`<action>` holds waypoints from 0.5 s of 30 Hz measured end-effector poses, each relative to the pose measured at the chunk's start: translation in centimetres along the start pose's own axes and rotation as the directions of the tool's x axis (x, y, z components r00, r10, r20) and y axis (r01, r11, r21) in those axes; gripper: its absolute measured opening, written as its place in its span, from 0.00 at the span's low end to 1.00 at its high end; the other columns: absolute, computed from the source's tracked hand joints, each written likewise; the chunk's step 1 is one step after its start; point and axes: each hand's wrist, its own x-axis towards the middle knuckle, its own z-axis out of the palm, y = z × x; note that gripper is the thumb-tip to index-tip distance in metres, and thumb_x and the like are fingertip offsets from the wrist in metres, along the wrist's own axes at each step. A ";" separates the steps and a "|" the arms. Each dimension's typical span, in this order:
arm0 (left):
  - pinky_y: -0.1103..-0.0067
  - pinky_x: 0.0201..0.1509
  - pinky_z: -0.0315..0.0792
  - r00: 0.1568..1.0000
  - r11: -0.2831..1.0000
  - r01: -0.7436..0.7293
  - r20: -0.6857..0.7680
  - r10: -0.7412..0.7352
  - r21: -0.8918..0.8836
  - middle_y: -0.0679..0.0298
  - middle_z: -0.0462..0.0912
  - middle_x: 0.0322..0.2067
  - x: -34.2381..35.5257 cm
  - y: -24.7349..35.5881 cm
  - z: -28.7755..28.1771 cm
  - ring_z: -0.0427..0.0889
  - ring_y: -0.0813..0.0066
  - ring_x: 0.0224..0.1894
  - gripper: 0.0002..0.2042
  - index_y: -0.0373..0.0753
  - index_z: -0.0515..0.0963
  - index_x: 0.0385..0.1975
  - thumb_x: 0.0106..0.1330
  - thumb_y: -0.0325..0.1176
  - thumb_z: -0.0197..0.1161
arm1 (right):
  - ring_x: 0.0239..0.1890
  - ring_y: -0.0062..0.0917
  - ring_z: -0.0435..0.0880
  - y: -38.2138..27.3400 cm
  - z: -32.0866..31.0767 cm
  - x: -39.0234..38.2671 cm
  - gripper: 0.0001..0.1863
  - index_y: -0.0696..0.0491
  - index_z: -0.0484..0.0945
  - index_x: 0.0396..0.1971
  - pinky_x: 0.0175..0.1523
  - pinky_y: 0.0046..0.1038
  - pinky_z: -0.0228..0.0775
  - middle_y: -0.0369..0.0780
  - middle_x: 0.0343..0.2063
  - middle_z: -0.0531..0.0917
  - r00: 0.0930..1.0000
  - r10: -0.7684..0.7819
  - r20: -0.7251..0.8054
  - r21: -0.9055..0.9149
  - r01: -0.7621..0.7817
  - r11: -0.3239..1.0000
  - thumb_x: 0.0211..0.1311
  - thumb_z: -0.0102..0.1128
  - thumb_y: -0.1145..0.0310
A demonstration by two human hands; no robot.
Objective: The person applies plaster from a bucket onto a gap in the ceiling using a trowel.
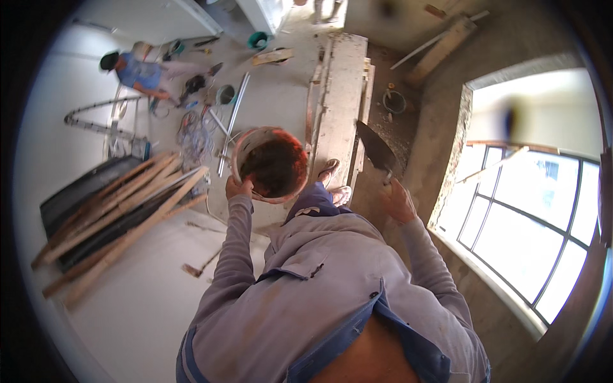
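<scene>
An orange-red bucket hangs from my left hand, whose fingers are closed on its near left rim. Its inside is dark and coated with dried material; how full it is I cannot tell. In my right hand is a trowel, gripped by its handle, the dark pointed blade aimed away from me toward the upper left. The blade is apart from the bucket, over the right edge of the plank platform. My sandalled feet stand on those planks.
Long boards lie piled on a black tub at left. A person bends among tools, cables and buckets. Metal bars lie on the floor. Right of the platform are a small bucket, a rough wall and a large window.
</scene>
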 end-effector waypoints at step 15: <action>0.68 0.47 0.74 0.726 0.802 0.589 -0.370 -0.580 -0.101 0.45 0.78 0.39 -3.2 -17.4 -5.5 0.79 0.52 0.44 0.22 0.25 0.72 0.42 0.45 0.29 0.56 | 0.16 0.26 0.79 11.8 4.0 8.3 0.11 0.59 0.73 0.30 0.21 0.31 0.72 0.42 0.18 0.79 0.919 0.138 0.371 0.062 -0.172 0.983 0.50 0.57 0.67</action>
